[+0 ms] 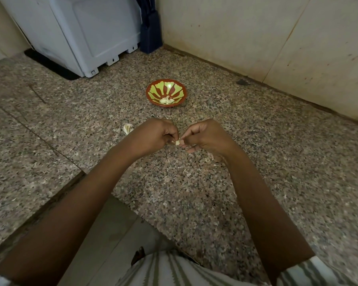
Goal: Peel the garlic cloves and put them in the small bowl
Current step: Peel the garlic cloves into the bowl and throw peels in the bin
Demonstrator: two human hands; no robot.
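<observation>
A small bowl (175, 88), red with green petal shapes inside, stands on the speckled stone worktop (256, 162), and a few pale peeled cloves (166, 100) lie together at its bottom. Nearer the person than the bowl, and apart from it, the two hands meet above the worktop with one garlic clove (177, 142) between them. The left hand (155, 134) has its fingers curled in, its grip clamped on the clove's left end. The right hand (207, 137) pinches the other end between thumb and forefinger, its grip likewise closed on the clove. A loose bit of garlic or skin (128, 128) lies on the worktop to the near left of the bowl, just beside the left hand. Behind the bowl to the left stands a white appliance (87, 34), with a dark blue object (151, 32) in the corner next to it. A stained wall (256, 34) runs behind the bowl to the right.
</observation>
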